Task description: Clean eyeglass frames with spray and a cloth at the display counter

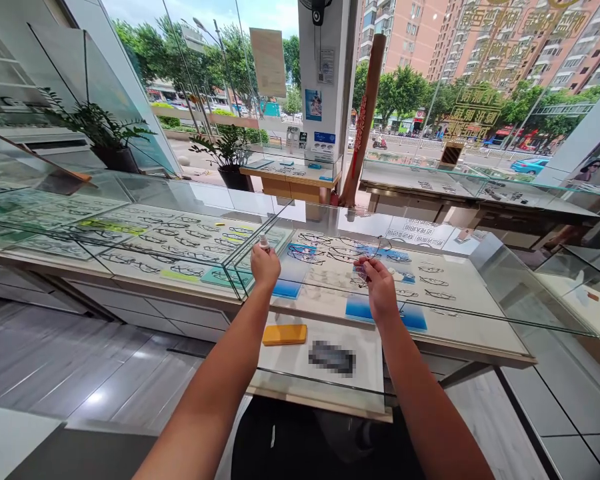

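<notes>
My left hand [265, 265] is closed round a small spray bottle [263, 243], whose top sticks up above my fingers. My right hand [379, 285] pinches a pair of thin-framed glasses [375, 257] over the glass counter [480, 313]. Both hands are held out above the display case, about a hand's width apart. Rows of spectacle frames [430, 280] lie under the glass beneath them.
A yellow case [285, 334] and a blurred flat object [331, 357] lie on the white pull-out shelf [300, 367] near me. More glass display cases [105, 233] stretch left and right. Potted plants [230, 157] and a pillar [325, 80] stand by the windows.
</notes>
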{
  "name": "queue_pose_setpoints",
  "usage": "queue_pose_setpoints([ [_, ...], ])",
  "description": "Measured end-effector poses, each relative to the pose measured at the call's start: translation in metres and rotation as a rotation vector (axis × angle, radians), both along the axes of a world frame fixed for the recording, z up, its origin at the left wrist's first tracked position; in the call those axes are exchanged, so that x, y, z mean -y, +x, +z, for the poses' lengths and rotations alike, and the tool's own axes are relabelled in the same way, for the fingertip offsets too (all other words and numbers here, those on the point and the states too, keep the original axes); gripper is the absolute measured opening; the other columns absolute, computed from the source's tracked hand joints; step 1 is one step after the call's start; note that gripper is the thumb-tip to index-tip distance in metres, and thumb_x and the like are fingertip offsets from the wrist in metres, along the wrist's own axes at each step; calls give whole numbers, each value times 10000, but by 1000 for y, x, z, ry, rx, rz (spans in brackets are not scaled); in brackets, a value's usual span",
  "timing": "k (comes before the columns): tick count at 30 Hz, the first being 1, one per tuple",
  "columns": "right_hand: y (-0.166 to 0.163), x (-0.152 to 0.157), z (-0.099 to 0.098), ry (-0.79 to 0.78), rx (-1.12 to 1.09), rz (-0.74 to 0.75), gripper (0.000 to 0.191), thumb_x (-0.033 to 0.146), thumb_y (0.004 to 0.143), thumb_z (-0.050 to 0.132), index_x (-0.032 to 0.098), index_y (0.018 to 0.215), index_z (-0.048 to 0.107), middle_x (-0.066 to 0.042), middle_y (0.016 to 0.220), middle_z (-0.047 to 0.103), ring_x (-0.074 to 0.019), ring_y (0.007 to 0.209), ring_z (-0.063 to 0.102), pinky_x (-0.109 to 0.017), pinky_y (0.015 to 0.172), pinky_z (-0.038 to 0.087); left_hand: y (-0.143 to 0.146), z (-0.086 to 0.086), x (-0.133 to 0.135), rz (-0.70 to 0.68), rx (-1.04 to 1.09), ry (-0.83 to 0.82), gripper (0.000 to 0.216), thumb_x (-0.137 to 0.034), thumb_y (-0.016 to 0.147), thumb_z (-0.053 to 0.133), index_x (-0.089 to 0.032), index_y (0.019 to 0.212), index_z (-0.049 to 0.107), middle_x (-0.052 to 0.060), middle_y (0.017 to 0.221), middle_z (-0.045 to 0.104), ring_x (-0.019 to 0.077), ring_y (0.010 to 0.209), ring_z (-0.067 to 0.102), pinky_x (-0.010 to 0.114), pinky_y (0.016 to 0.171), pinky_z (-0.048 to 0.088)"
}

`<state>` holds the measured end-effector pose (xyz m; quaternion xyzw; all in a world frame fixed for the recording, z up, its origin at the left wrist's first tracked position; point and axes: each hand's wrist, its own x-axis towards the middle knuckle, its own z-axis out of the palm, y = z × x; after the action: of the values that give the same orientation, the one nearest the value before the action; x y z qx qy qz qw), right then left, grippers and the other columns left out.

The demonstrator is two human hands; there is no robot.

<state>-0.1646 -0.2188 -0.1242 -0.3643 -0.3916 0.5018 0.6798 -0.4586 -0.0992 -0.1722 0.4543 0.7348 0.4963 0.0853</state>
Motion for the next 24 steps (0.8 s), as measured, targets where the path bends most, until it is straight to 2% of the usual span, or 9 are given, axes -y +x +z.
queue_pose_setpoints([
  [5, 50, 36, 21, 50, -46, -106, 271, 436, 790, 862, 254, 972, 778, -51, 1058, 785, -251, 1107, 709, -430, 1064, 518, 31, 16, 24, 125, -272, 232, 832, -324, 909, 737, -82, 1573, 298, 306, 1688, 252, 443, 1581, 249, 611, 1285, 207],
  [7, 70, 50, 27, 73, -57, -166, 264, 422, 791, 867, 256, 972, 770, -50, 1077, 776, -256, 1124, 710, -440, 1076, 518, 58, 24, 36, -33, -383, 315, 754, -315, 953, 690, -88, 1569, 320, 287, 1682, 279, 433, 1568, 264, 612, 1268, 214],
  [9, 86, 63, 30, 85, -44, -219, 263, 418, 791, 867, 258, 972, 762, -50, 1089, 772, -260, 1129, 711, -452, 1084, 517, 92, 30, 45, -319, -469, 316, 533, -277, 979, 631, -121, 1464, 473, 247, 1572, 466, 420, 1480, 402, 591, 1208, 292],
  [11, 95, 74, 30, 84, -14, -258, 262, 427, 797, 861, 258, 968, 756, -53, 1085, 773, -265, 1127, 712, -461, 1081, 517, 129, 32, 53, -575, -529, 270, 245, -229, 943, 638, -206, 1187, 650, 124, 1266, 700, 332, 1234, 620, 484, 1094, 414],
  [13, 100, 84, 26, 72, 16, -274, 259, 435, 808, 854, 256, 969, 759, -55, 1071, 779, -265, 1121, 710, -461, 1071, 515, 165, 33, 58, -808, -548, 149, 79, -276, 959, 622, -219, 992, 667, 86, 1049, 745, 295, 1045, 684, 439, 978, 459],
  [14, 101, 88, 23, 63, 27, -273, 257, 438, 815, 852, 255, 973, 764, -55, 1064, 783, -262, 1113, 709, -457, 1066, 512, 181, 33, 60, -868, -550, 102, 134, -347, 966, 633, -217, 966, 664, 86, 1006, 745, 293, 991, 690, 428, 928, 469],
  [17, 104, 98, 13, 39, 51, -261, 258, 443, 833, 847, 256, 997, 779, -58, 1066, 799, -255, 1084, 707, -450, 1057, 503, 216, 31, 61, -902, -573, 47, 336, -525, 926, 692, -207, 1031, 670, 124, 1062, 738, 326, 1014, 683, 421, 874, 467],
  [21, 110, 106, 6, 24, 69, -266, 273, 456, 839, 849, 254, 1011, 786, -65, 1087, 808, -260, 1070, 711, -452, 1050, 507, 236, 28, 54, -893, -511, -3, 143, -348, 890, 714, -223, 940, 666, 125, 1045, 734, 325, 1055, 672, 403, 895, 452],
  [24, 111, 109, 5, 16, 79, -264, 302, 469, 837, 853, 248, 1033, 790, -70, 1099, 808, -263, 1084, 712, -452, 1056, 506, 233, 28, 49, -860, -430, -47, 95, -268, 924, 632, -225, 841, 615, 101, 907, 725, 290, 922, 681, 371, 808, 451],
])
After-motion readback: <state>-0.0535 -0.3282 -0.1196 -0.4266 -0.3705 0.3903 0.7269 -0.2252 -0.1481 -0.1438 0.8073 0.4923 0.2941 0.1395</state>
